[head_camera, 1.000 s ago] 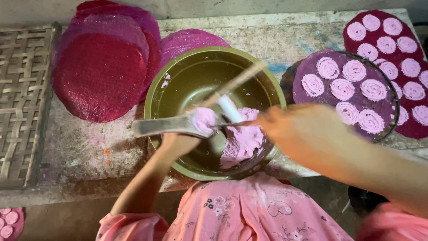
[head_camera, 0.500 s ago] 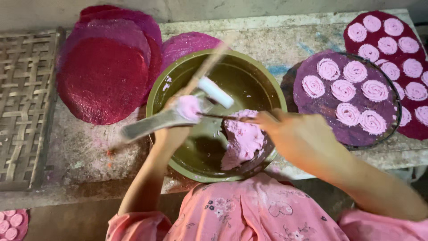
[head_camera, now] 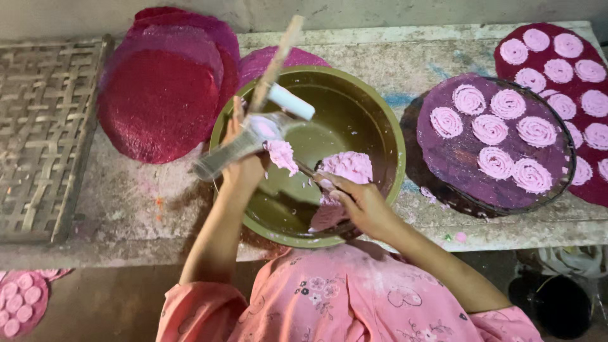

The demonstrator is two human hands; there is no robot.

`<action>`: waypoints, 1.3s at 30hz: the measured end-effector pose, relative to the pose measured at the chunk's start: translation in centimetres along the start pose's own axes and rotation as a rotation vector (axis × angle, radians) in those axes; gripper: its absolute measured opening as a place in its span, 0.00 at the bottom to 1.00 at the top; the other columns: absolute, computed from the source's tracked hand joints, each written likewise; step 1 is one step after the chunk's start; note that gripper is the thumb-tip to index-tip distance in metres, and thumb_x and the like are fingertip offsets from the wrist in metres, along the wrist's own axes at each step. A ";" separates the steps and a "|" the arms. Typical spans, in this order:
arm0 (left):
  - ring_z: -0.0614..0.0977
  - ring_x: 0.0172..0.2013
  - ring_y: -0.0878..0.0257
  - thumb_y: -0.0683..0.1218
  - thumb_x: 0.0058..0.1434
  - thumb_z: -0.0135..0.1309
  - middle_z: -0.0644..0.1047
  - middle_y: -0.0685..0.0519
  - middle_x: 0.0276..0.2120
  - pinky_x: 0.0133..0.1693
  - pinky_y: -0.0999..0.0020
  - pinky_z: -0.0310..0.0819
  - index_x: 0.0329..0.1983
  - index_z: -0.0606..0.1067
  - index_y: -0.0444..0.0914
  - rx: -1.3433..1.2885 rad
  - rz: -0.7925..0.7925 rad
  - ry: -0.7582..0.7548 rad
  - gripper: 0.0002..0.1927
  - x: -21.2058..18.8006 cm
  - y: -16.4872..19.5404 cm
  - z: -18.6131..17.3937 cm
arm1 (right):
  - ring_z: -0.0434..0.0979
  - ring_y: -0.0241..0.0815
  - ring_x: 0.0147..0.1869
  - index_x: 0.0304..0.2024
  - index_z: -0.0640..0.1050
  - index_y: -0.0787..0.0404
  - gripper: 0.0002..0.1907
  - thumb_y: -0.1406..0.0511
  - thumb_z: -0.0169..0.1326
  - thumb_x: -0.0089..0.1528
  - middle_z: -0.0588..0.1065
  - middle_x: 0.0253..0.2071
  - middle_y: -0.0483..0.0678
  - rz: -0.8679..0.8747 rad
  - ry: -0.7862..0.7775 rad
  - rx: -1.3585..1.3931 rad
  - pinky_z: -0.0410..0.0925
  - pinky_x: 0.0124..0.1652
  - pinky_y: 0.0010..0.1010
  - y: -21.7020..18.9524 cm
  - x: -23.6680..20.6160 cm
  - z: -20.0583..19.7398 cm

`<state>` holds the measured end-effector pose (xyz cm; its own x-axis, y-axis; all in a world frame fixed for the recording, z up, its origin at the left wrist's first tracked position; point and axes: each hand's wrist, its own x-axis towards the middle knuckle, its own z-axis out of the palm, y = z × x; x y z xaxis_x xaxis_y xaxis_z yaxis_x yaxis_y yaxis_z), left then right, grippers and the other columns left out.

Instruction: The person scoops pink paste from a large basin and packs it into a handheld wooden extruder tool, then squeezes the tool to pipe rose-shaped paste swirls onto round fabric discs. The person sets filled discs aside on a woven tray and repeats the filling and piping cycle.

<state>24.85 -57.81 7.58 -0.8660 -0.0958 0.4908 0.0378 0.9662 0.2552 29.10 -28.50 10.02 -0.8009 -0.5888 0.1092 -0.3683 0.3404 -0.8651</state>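
Dough point(head_camera: 345, 168) — soft, pink, pasty — sits in the smooth olive bowl point(head_camera: 380, 126) on the rough stone bench point(head_camera: 405, 50). Your left hand point(head_camera: 244, 164) is clenched round a metal press point(head_camera: 244, 142), a tube tilted over the bowl, with a wooden stick point(head_camera: 275, 60) and a white plunger point(head_camera: 291, 101) at its top and a lump of dough at its mouth. Your right hand point(head_camera: 361, 202) pinches a thin tool — its tip in the dough. Coiled pink spirals point(head_camera: 491, 130) lie on a round purple mat point(head_camera: 456, 158) just right of the bowl; grainy red mats point(head_camera: 158, 101) overlap at left, beside a woven tray point(head_camera: 44, 133).
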 end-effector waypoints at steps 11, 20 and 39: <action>0.79 0.32 0.61 0.30 0.47 0.52 0.76 0.50 0.34 0.32 0.66 0.75 0.49 0.72 0.37 -1.982 -0.701 -0.146 0.24 -7.1 11.7 1.2 | 0.65 0.57 0.77 0.75 0.62 0.64 0.31 0.61 0.46 0.71 0.64 0.75 0.60 -0.228 0.023 0.138 0.58 0.71 0.47 1.6 0.8 -10.0; 0.80 0.47 0.62 0.35 0.53 0.60 0.79 0.52 0.46 0.49 0.65 0.77 0.55 0.73 0.35 -1.567 -0.260 -0.529 0.24 -7.1 29.4 4.5 | 0.74 0.56 0.64 0.80 0.44 0.60 0.50 0.52 0.57 0.68 0.61 0.76 0.64 -0.362 -0.071 0.982 0.76 0.54 0.43 2.6 -5.7 -24.3; 0.76 0.56 0.63 0.46 0.65 0.60 0.74 0.50 0.56 0.56 0.66 0.71 0.60 0.70 0.34 -1.538 0.151 -0.616 0.23 3.3 47.2 9.7 | 0.49 0.54 0.82 0.80 0.38 0.57 0.56 0.42 0.53 0.65 0.54 0.78 0.61 0.185 -0.569 0.474 0.43 0.72 0.44 13.6 -13.5 -44.4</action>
<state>18.92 -10.15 13.17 -0.8492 0.4343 0.3003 0.2337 -0.2009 0.9513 13.96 16.66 18.50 -0.4156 -0.8836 -0.2158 0.0932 0.1946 -0.9764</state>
